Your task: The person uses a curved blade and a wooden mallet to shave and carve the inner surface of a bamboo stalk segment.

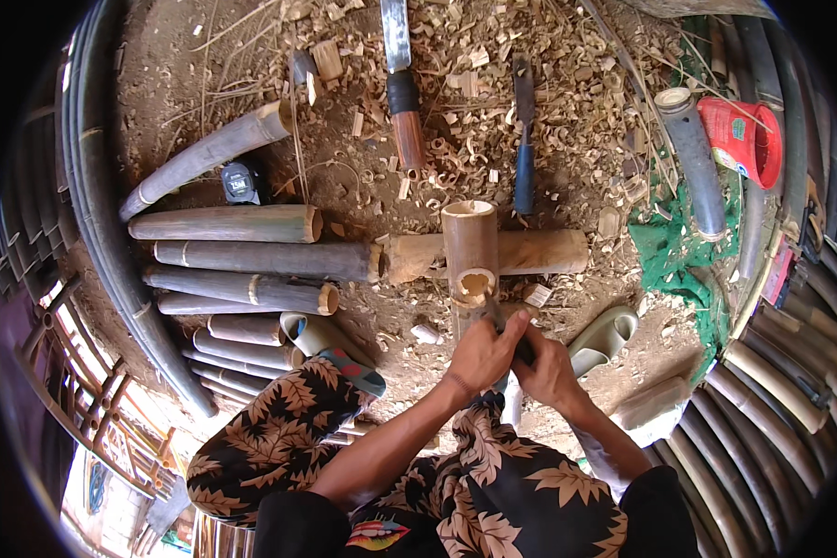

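An upright-pointing bamboo section (pixel 471 238) lies across a short wooden log (pixel 544 252) in front of me. A rough round hole is cut in its wall near my end. My left hand (pixel 485 353) and my right hand (pixel 547 372) are closed together around a narrow, dark hand tool (pixel 493 310). The tool's tip is at the rim of the hole; its exact kind and most of its handle are hidden by my fingers. Beyond the log lie a large knife (pixel 405 126) with a wooden handle and a blue-handled flat-bladed tool (pixel 524 167).
Cut bamboo lengths (pixel 260 259) lie in a row to the left, with a tape measure (pixel 240 183) behind them. Wood shavings (pixel 474 102) litter the ground. On the right are a red plastic container (pixel 735 139), green netting (pixel 665 251) and stacked bamboo poles (pixel 763 409).
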